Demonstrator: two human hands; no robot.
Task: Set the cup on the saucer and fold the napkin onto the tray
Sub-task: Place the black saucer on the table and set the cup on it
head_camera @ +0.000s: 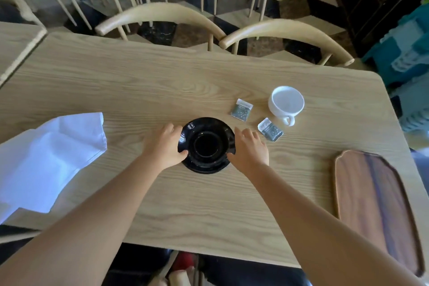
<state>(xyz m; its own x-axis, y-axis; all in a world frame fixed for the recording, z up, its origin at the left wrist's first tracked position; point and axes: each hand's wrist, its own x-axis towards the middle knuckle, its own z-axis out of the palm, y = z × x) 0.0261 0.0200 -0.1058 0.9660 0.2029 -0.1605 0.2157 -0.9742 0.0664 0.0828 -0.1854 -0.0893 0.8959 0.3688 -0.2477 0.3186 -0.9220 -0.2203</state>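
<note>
A black saucer (206, 145) lies at the middle of the wooden table. My left hand (166, 146) grips its left rim, thumb over the edge. On the opposite rim my right hand (249, 148) holds on, thumb on the edge. An empty white cup (286, 103) stands upright at the back right, handle toward me, apart from the saucer. A white cloth napkin (46, 158) lies loosely spread at the left edge of the table. The dark wooden tray (376, 204) sits at the right edge, with nothing on it.
Two small grey sachets (242, 109) (270, 129) lie between the saucer and the cup. Two curved wooden chair backs (160, 15) (287, 32) stand along the table's far edge. A second table (16, 44) adjoins at the far left.
</note>
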